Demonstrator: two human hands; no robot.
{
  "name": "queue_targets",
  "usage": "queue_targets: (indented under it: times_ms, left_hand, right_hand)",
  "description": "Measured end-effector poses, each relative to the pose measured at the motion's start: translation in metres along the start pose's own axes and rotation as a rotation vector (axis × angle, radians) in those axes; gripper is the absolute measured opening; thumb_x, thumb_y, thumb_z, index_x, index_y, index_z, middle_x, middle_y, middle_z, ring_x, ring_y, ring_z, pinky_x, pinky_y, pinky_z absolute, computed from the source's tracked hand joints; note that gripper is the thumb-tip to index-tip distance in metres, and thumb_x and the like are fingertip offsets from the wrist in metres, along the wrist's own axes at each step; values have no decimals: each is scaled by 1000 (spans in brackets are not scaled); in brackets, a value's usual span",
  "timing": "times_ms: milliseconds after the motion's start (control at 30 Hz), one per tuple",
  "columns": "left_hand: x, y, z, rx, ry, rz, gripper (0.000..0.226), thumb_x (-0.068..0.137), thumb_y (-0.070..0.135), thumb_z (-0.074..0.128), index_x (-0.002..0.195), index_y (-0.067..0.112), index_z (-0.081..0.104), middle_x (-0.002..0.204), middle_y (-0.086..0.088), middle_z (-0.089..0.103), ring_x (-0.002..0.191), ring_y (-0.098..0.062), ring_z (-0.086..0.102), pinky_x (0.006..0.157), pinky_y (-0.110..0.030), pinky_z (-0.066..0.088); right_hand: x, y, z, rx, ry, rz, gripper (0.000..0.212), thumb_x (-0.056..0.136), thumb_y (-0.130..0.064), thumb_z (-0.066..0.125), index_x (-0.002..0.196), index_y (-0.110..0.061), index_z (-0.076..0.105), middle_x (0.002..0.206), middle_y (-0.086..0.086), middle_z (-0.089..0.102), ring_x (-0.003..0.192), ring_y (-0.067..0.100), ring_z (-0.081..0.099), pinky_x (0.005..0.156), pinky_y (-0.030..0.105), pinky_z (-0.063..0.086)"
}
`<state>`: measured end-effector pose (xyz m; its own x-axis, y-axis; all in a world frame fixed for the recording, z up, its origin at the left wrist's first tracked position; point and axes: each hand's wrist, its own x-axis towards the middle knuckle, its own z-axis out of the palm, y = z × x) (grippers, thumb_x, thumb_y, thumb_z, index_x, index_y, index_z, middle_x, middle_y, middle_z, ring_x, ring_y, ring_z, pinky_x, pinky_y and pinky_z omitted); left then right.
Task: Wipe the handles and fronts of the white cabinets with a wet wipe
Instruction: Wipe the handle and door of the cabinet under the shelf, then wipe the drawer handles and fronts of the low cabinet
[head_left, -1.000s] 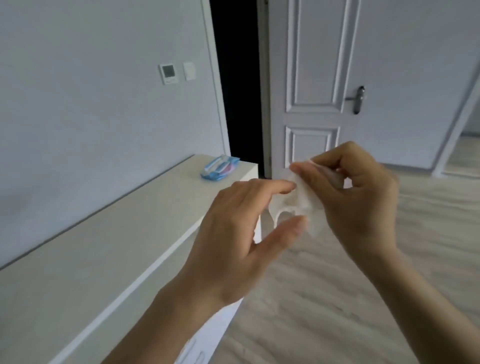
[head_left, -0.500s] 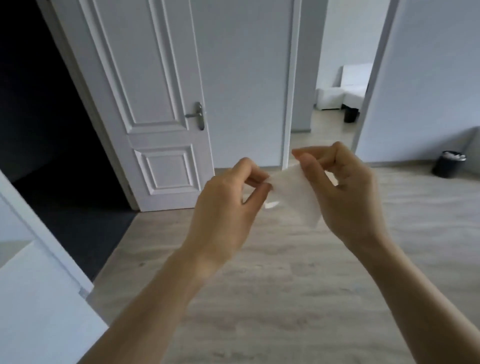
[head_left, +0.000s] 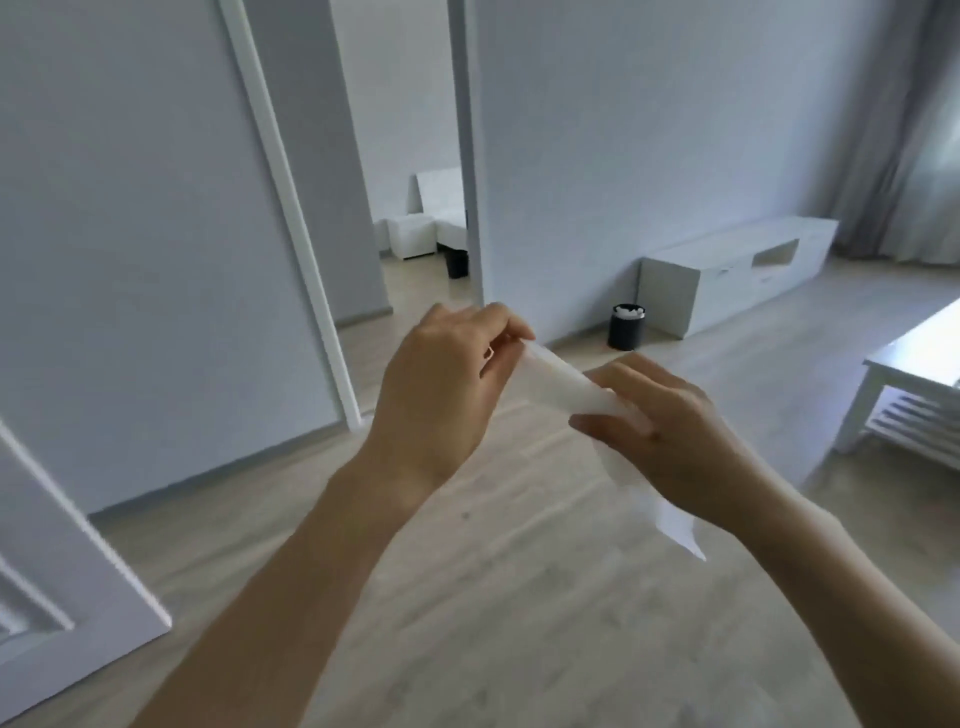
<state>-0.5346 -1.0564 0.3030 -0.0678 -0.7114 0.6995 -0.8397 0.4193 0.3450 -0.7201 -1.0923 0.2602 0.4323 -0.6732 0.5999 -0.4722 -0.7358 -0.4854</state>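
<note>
Wipe (head_left: 563, 385) pinched taut between left hand (head_left: 441, 384) and right hand (head_left: 670, 431) fingertips, tail hanging below right; unfolding step, cabinet (head_left: 727, 275) untouched; next needs approach.

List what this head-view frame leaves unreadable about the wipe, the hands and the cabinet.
- wet wipe: its middle is hidden behind the right hand; its wetness is not visible.
- left hand: fingertips curl behind the wipe's edge, so the grip is hidden.
- low white cabinet: too far and too small to show handles clearly.
- black bin: contents too small to identify.
- white table: cut off by the right edge.
</note>
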Motion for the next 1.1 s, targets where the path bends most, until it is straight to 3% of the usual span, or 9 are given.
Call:
queue_targets:
  times_ms: [33, 167, 333, 567, 667, 767, 867, 967, 1100]
  left_hand:
    - [27, -13, 30, -8, -24, 32, 10, 92, 14, 61, 96, 17, 70, 73, 18, 54, 84, -15, 52, 72, -24, 41]
    - [144, -59, 155, -43, -63, 115, 13, 94, 17, 57, 98, 19, 69, 86, 5, 65, 87, -15, 50, 75, -27, 39]
    - [306, -102, 283, -8, -112, 226, 10, 92, 18, 62, 92, 19, 71, 80, 2, 65, 81, -20, 51, 70, -29, 39]
    - [484, -166, 441, 32, -159, 213, 8, 89, 22, 66, 88, 19, 73, 80, 3, 66, 80, -21, 52, 70, -26, 31]
    - [559, -199, 538, 22, -166, 201, 9, 91, 23, 64, 88, 19, 71, 81, 5, 64, 80, -18, 51, 70, -25, 29]
    - [639, -232, 638, -12, -182, 210, 8, 91, 22, 64, 86, 19, 70, 79, 5, 64, 79, -20, 52, 70, -26, 31]
    - [736, -246, 736, -5, -278, 244, 13, 93, 30, 59, 100, 21, 66, 94, 6, 64, 91, -18, 53, 75, -24, 33]
    - [832, -237, 829, 3, -338, 311, 36, 95, 41, 52, 127, 24, 52, 120, 8, 58, 109, -13, 49, 87, -21, 31]
    - [940, -223, 965, 78, -379, 406, 41, 98, 44, 44, 133, 23, 46, 127, 4, 54, 116, -16, 45, 96, -24, 29]
  right_hand:
    - [18, 32, -2, 35, 11, 28, 6, 87, -35, 57, 89, -40, 60, 86, -28, 52, 76, -7, 51, 64, 6, 36]
    - [93, 156, -12, 67, 33, 167, 31, 94, -47, 44, 64, -37, 49, 69, -23, 55, 63, -2, 50, 57, 13, 35]
    - [208, 318, -45, 213, 17, 361, 36, 82, -54, 30, 77, -31, 58, 70, -31, 62, 69, -10, 57, 65, 4, 41]
    - [365, 527, -65, 219, 269, 411, 39, 96, -36, 46, 69, -9, 57, 57, -6, 65, 56, 10, 60, 57, 28, 45]
    - [429, 634, -70, 142, 259, 413, 36, 89, -25, 63, 60, -12, 46, 46, -10, 43, 45, 3, 36, 46, 19, 31]
    - [487, 744, -82, 143, 199, 471, 26, 81, -20, 72, 62, -10, 58, 51, -7, 50, 51, 3, 41, 47, 16, 33]
    - [543, 849, -118, 104, 271, 539, 18, 88, -14, 65, 75, -2, 63, 67, 15, 62, 55, 10, 54, 50, 18, 41]
    - [589, 943, -171, 165, 376, 655, 15, 93, -14, 58, 84, -2, 58, 69, 16, 69, 54, 23, 67, 45, 28, 55]
    - [624, 1083, -237, 169, 571, 779, 17, 92, -12, 60, 80, -1, 66, 68, 15, 70, 56, 27, 69, 51, 35, 59]
